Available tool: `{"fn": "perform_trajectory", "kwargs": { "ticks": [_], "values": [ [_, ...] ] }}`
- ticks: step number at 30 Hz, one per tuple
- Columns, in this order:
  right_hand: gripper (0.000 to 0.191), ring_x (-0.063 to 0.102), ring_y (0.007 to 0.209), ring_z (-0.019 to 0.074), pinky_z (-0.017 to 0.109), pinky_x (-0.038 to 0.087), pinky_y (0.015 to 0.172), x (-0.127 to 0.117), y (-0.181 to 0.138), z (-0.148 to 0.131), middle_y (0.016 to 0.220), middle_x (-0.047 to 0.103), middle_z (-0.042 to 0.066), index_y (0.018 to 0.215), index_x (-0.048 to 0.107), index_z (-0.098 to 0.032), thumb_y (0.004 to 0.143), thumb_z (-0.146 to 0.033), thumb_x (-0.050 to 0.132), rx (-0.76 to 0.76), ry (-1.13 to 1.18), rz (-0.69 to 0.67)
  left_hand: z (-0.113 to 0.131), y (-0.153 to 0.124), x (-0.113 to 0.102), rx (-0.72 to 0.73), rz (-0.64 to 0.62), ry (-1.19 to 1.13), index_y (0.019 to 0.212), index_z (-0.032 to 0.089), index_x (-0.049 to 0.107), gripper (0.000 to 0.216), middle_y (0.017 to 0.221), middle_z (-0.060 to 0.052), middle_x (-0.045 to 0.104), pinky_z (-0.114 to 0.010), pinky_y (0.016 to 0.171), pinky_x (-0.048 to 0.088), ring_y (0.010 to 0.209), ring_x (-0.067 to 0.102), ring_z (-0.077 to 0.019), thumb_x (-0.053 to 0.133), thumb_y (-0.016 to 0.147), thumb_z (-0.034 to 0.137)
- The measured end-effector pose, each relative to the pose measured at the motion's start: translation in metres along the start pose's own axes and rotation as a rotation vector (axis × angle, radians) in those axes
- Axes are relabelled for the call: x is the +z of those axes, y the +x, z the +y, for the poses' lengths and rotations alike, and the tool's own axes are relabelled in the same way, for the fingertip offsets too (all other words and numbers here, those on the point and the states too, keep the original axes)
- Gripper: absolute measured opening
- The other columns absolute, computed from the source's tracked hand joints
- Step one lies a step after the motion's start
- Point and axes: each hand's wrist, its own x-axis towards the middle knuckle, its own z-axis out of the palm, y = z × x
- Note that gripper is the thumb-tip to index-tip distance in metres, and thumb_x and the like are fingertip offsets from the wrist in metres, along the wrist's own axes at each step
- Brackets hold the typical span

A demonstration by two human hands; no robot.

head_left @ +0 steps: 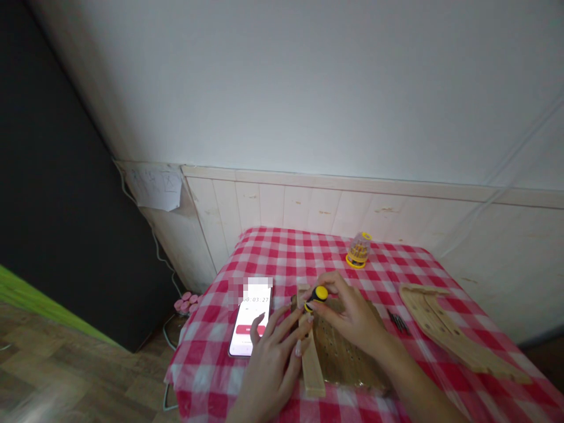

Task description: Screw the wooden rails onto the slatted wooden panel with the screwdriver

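My right hand is closed around the yellow and black handle of a small screwdriver, which points down at a narrow wooden strip. My left hand lies with its fingers stretched over that strip, the fingertips close to the screwdriver's lower end. Under the strip and to its right is a brown wooden board with several small holes, partly covered by my right hand and forearm. The screwdriver's tip is hidden by my fingers.
A lit phone showing a timer lies left of the board. To the right are several dark screws and curved wooden pieces. A clear and yellow bit case stands toward the back of the checkered tablecloth, near the wall.
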Motion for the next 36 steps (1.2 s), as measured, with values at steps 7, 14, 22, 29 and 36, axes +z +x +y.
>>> {"fn": "perform_trajectory", "kwargs": {
  "ticks": [7, 14, 22, 29, 36],
  "values": [
    [0.021, 0.078, 0.098, 0.0237, 0.037, 0.063, 0.087, -0.002, 0.004, 0.000, 0.108, 0.082, 0.007, 0.115, 0.074, -0.028, 0.102, -0.036, 0.059, -0.069, -0.045, -0.074, -0.001, -0.001, 0.001, 0.009, 0.009, 0.013, 0.154, 0.038, 0.048, 0.057, 0.154, 0.002, 0.057, -0.051, 0.116, 0.028, 0.144, 0.047, -0.0275, 0.044, 0.104, 0.012],
    [0.047, 0.075, 0.113, 0.0260, 0.041, 0.061, 0.093, -0.018, 0.001, -0.002, 0.133, 0.074, 0.010, 0.152, 0.052, -0.031, 0.105, -0.033, 0.048, -0.098, -0.167, -0.185, 0.000, 0.000, 0.001, -0.002, 0.014, 0.011, 0.155, 0.038, 0.047, 0.058, 0.152, 0.001, 0.060, -0.050, 0.116, 0.029, 0.142, 0.049, -0.0274, 0.044, 0.104, 0.012],
    [0.029, 0.079, 0.090, 0.0241, 0.034, 0.064, 0.079, -0.013, 0.001, 0.009, 0.105, 0.082, 0.006, 0.125, 0.070, -0.029, 0.100, -0.039, 0.060, -0.041, -0.082, -0.078, -0.003, -0.002, 0.004, 0.012, 0.005, 0.023, 0.155, 0.039, 0.046, 0.058, 0.154, 0.004, 0.058, -0.049, 0.116, 0.025, 0.145, 0.046, -0.0262, 0.041, 0.105, 0.011],
    [0.021, 0.076, 0.079, 0.0226, 0.033, 0.061, 0.073, -0.004, 0.004, -0.001, 0.087, 0.078, 0.004, 0.096, 0.065, -0.025, 0.093, -0.044, 0.071, -0.061, -0.110, 0.050, -0.001, -0.002, 0.004, 0.002, 0.002, 0.034, 0.155, 0.039, 0.047, 0.058, 0.154, 0.004, 0.057, -0.049, 0.115, 0.026, 0.146, 0.044, -0.0265, 0.041, 0.105, 0.011],
    [0.013, 0.077, 0.074, 0.0208, 0.029, 0.061, 0.066, 0.000, 0.002, 0.001, 0.085, 0.079, 0.004, 0.100, 0.064, -0.024, 0.100, -0.037, 0.061, -0.029, -0.140, 0.052, -0.001, -0.003, 0.004, 0.021, 0.033, 0.064, 0.155, 0.040, 0.046, 0.060, 0.154, 0.005, 0.058, -0.048, 0.116, 0.021, 0.144, 0.045, -0.0266, 0.041, 0.104, 0.010]
  ]
}}
